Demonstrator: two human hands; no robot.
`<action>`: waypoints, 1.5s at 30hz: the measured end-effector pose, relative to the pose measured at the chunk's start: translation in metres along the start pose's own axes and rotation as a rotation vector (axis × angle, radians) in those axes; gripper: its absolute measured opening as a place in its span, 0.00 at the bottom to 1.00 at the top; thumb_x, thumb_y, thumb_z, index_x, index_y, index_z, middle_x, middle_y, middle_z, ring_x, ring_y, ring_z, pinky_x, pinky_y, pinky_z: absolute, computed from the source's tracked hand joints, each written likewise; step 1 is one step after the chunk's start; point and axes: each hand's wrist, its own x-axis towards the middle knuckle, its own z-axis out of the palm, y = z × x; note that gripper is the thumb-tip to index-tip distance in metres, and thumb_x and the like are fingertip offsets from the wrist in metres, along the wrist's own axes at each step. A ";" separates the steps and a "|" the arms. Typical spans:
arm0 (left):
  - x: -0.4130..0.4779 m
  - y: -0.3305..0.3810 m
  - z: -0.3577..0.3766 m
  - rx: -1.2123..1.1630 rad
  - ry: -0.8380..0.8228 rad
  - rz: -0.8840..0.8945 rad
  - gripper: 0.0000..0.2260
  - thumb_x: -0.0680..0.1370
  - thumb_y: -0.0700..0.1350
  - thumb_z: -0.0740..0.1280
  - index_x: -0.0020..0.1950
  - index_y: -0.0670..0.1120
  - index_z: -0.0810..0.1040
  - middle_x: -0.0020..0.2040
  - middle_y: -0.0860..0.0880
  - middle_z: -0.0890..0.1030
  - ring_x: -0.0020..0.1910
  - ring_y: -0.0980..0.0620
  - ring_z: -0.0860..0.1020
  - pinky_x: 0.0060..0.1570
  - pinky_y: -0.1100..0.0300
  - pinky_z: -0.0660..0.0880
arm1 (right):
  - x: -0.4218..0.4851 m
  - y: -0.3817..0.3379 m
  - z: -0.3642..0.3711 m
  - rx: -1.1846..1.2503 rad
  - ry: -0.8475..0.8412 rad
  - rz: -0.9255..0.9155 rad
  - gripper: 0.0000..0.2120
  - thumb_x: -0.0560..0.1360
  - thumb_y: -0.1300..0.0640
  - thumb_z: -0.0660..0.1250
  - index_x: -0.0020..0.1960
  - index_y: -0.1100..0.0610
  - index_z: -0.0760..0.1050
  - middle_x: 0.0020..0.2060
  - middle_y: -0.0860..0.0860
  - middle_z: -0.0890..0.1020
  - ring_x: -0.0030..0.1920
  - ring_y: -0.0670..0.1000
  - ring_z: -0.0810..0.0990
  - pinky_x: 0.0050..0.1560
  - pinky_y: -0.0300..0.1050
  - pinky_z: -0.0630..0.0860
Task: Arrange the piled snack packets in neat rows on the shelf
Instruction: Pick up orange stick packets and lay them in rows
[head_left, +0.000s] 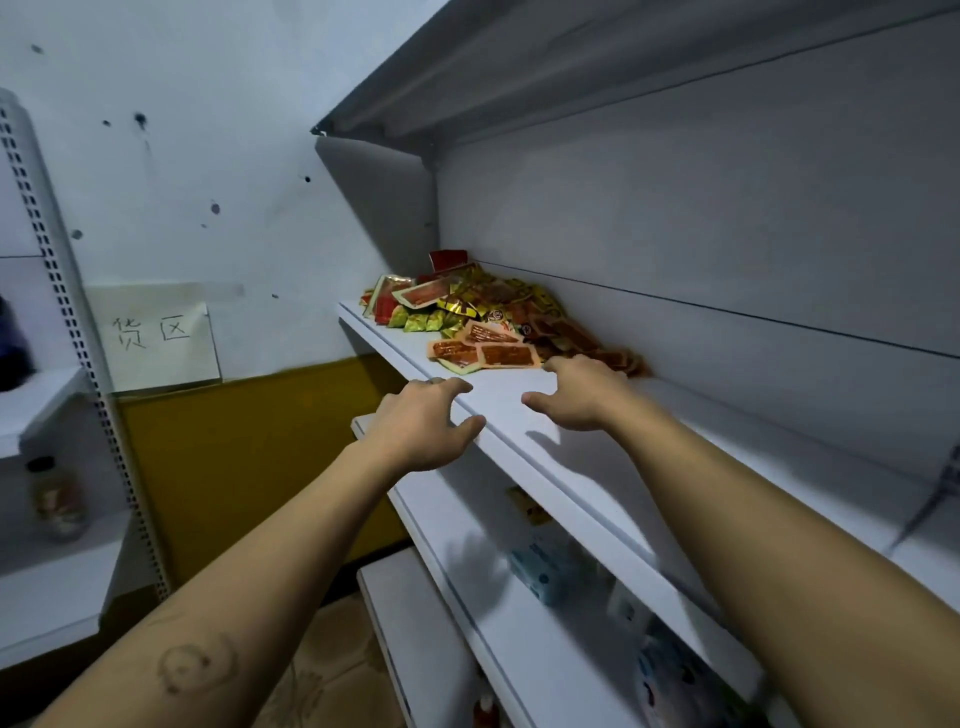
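Observation:
A heap of snack packets (483, 317), orange, red and gold-green, lies at the far left end of a white shelf (519, 415), pushed toward the back panel. My left hand (426, 426) hovers at the shelf's front edge with fingers loosely curled and holds nothing. My right hand (576, 392) is over the shelf just short of the nearest orange packets (485, 356), fingers relaxed and empty. Its fingertips reach close to the packets near the back; I cannot tell whether they touch.
Another shelf board (467, 62) hangs overhead. Lower shelves (509, 623) below hold blue and yellow packs. A wall with a handwritten paper sign (156, 338) stands to the left, beside another rack (52, 415) with a jar.

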 end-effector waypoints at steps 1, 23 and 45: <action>0.015 -0.004 0.004 -0.002 0.006 -0.007 0.25 0.80 0.61 0.61 0.75 0.53 0.68 0.71 0.48 0.74 0.69 0.46 0.71 0.64 0.46 0.72 | 0.018 0.003 0.001 0.000 0.012 0.005 0.33 0.78 0.36 0.60 0.76 0.51 0.62 0.74 0.55 0.67 0.72 0.59 0.66 0.69 0.58 0.66; 0.319 -0.070 0.090 0.077 -0.107 0.330 0.38 0.73 0.72 0.61 0.76 0.51 0.64 0.74 0.45 0.68 0.72 0.41 0.65 0.69 0.39 0.64 | 0.221 0.036 0.083 -0.146 0.094 0.411 0.27 0.75 0.37 0.62 0.70 0.48 0.69 0.69 0.55 0.70 0.69 0.60 0.66 0.70 0.57 0.64; 0.346 0.022 0.070 -1.254 -0.376 0.522 0.08 0.77 0.36 0.69 0.55 0.41 0.81 0.48 0.43 0.84 0.47 0.43 0.83 0.43 0.55 0.79 | 0.212 0.038 0.048 1.102 0.780 0.547 0.15 0.78 0.44 0.67 0.58 0.52 0.74 0.51 0.51 0.83 0.50 0.53 0.84 0.54 0.55 0.82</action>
